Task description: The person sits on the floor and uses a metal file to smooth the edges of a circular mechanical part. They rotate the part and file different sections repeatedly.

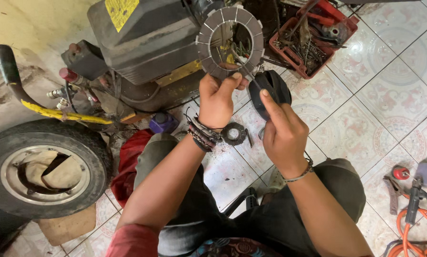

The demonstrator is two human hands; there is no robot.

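The left hand (216,101) gripped a gray ring (230,42) while the right hand (282,135) pinched a thin tool (244,64) above the floor (365,109).

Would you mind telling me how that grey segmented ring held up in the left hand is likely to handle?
The grey segmented ring probably stays stiff: the left hand pinches only its lower edge, yet it stands flat without sagging. It looks thin and fairly light. Being round, it could roll on the tiled floor if dropped on edge.
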